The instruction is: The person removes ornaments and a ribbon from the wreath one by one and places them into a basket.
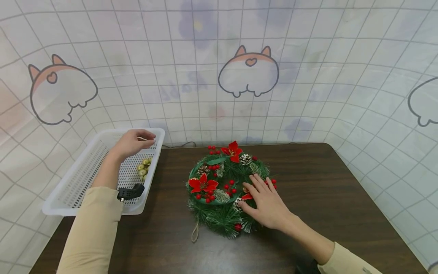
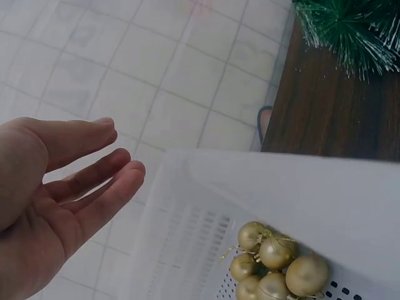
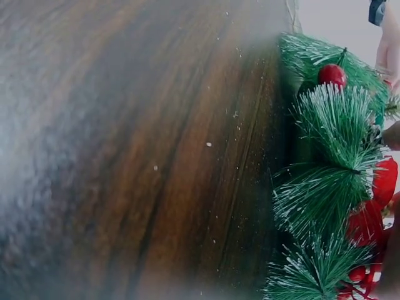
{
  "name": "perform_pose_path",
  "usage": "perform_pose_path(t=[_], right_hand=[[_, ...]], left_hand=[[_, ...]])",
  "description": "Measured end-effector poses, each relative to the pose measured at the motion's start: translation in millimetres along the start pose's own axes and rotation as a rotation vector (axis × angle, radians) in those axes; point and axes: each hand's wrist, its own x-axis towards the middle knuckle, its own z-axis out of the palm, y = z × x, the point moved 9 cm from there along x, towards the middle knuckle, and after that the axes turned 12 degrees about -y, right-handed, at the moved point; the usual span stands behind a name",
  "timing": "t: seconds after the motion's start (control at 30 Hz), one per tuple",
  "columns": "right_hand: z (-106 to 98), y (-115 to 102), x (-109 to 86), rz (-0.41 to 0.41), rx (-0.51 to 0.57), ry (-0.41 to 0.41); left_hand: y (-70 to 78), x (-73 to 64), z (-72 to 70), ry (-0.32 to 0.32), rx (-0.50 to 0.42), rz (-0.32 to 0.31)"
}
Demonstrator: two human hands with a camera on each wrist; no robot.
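Note:
A green Christmas wreath lies on the table, set with red poinsettias, pine cones and red berries. My right hand rests on the wreath's right side, fingers spread and fairly straight, partly covering a poinsettia and a pine cone. In the right wrist view, frosted green needles show at the right edge, where the hand is mostly out of frame. My left hand hovers over the white basket, holding nothing, its fingers loosely bent. Several gold ball ornaments sit inside the basket.
The dark wooden table extends right of the wreath. A twine loop sticks out at the wreath's front left. Behind the table hangs a white gridded cloth with cartoon drawings. A thin dark cord runs along the back edge.

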Motion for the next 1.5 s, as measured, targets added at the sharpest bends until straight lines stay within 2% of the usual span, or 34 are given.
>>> perform_pose_path(t=[0.33, 0.5, 0.7, 0.9, 1.17, 1.4, 1.5], right_hand=[[-3, 2, 0.3, -0.003, -0.023, 0.000], [-4, 2, 0.5, 0.001, -0.021, -0.005], [-3, 3, 0.1, 0.003, -0.027, -0.004], [-5, 2, -0.3, -0.001, -0.034, 0.004], [-4, 1, -1.1, -0.009, -0.027, 0.007], [-4, 1, -2.4, -0.018, -0.026, 0.021], [-3, 2, -2.5, -0.019, -0.019, 0.021]], left_hand=[[12.8, -3.9, 4.7, 0.016, 0.030, -0.008], [19.9, -4.9, 10.1, 0.024, 0.042, 0.018], [33.9, -5.4, 22.3, 0.030, 0.080, 0.051], [49.0, -8.3, 42.6, 0.026, 0.090, 0.096], [55.4, -22.6, 77.3, 0.000, -0.013, 0.079], [60.8, -37.7, 97.8, 0.055, -0.142, 0.109], [59.9, -43.0, 107.8, 0.053, -0.188, 0.106]])
